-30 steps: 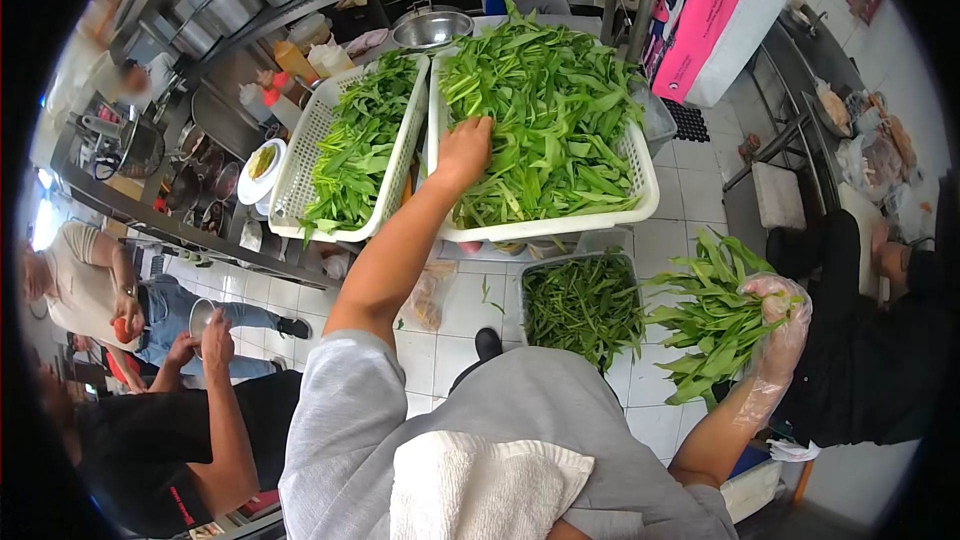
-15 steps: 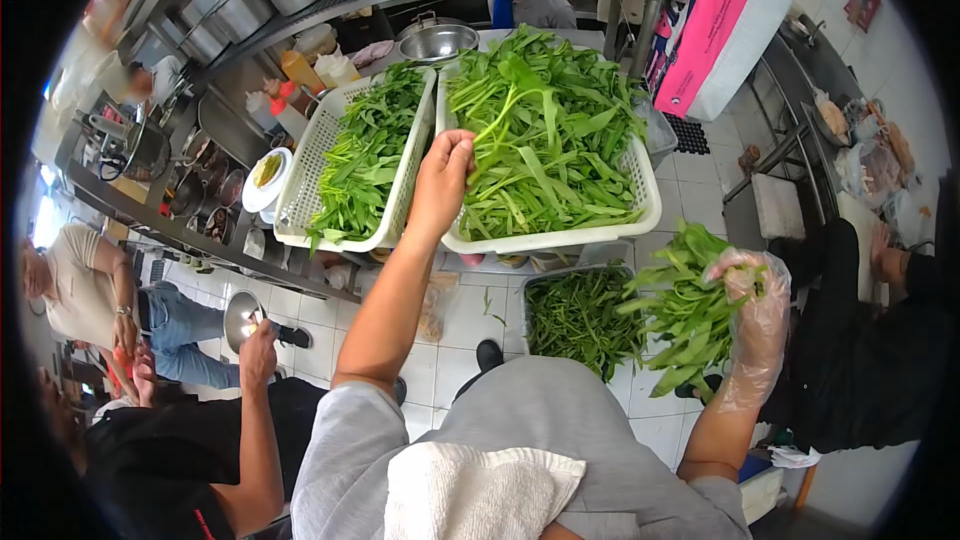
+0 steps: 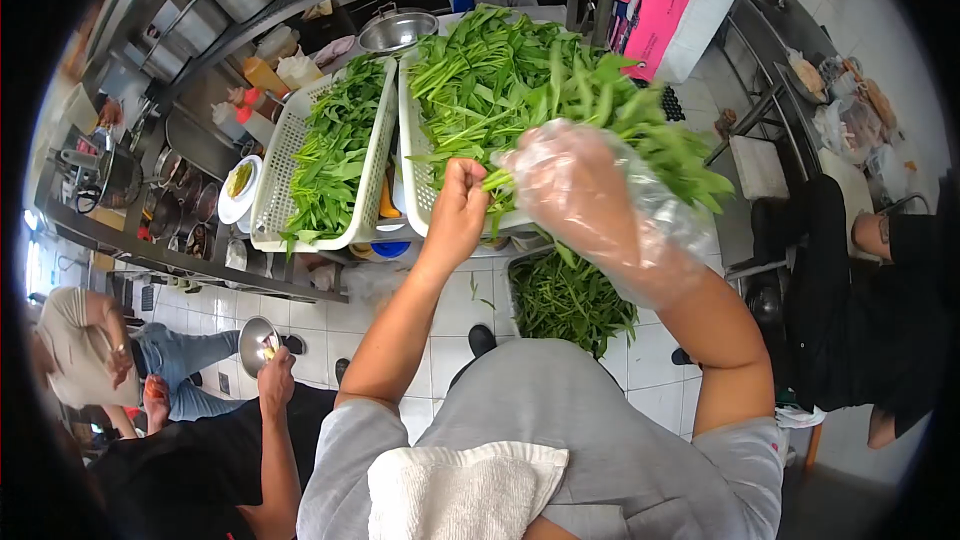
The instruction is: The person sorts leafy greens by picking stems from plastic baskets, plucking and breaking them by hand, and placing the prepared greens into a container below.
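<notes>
My right hand (image 3: 590, 185), in a clear plastic glove, grips a bunch of water spinach (image 3: 665, 130), its leaves blurred and pointing right. Close beside it, my bare left hand (image 3: 462, 202) is closed in a pinch at the stem ends. Both hands are over the front of the right white crate (image 3: 417, 202), heaped with more leafy water spinach (image 3: 500, 70). To the left stands a second white crate (image 3: 275, 210), holding darker greens (image 3: 345, 140). Below my right forearm, a floor bin of greens (image 3: 570, 305) shows in part.
A metal bowl (image 3: 398, 30) stands behind the crates, and sauce bottles (image 3: 250, 110) stand left. A co-worker in black (image 3: 210, 450) holds a small bowl (image 3: 258, 342) close on my left. Another dark-clothed person (image 3: 860, 310) is at my right, beside a metal counter (image 3: 745, 50).
My right hand has swung up and left with its bunch, from over the floor to the crate beside my left hand. My left hand has come lower. The view has shifted slightly.
</notes>
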`<action>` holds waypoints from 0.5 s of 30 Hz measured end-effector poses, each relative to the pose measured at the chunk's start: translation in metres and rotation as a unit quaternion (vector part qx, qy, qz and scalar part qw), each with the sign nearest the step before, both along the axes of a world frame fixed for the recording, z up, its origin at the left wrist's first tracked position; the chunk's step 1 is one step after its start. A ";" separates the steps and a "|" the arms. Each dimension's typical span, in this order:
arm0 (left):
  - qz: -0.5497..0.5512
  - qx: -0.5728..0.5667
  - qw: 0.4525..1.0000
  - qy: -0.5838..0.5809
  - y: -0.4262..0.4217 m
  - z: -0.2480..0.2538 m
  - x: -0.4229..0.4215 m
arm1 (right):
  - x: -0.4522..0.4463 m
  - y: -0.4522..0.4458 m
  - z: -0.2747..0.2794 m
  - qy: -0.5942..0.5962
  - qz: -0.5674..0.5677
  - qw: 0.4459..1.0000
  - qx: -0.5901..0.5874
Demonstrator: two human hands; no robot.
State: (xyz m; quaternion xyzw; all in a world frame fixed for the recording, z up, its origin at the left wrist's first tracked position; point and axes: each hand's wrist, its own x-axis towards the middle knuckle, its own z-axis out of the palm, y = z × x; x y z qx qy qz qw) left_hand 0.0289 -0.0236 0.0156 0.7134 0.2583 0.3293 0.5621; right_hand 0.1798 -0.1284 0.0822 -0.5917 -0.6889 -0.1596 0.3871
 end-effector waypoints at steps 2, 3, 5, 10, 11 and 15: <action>-0.006 0.013 1.000 0.022 -0.012 0.011 0.001 | -0.005 0.006 -0.011 -0.045 -0.003 0.997 -0.057; 0.002 0.015 0.999 0.053 -0.013 0.009 0.000 | -0.007 0.009 -0.015 -0.090 -0.002 0.989 -0.114; -0.004 0.019 0.999 0.045 -0.013 0.004 -0.001 | -0.010 0.008 -0.023 -0.055 0.015 0.996 -0.075; 0.002 0.066 0.998 0.008 -0.018 -0.001 0.005 | -0.012 0.003 -0.020 -0.013 0.019 0.999 -0.023; 0.020 0.124 0.992 0.010 -0.021 0.002 0.006 | -0.011 0.001 -0.022 -0.023 0.007 1.000 -0.018; 0.025 0.170 0.984 -0.046 -0.029 -0.004 0.015 | -0.009 -0.003 -0.017 -0.016 -0.018 0.999 -0.046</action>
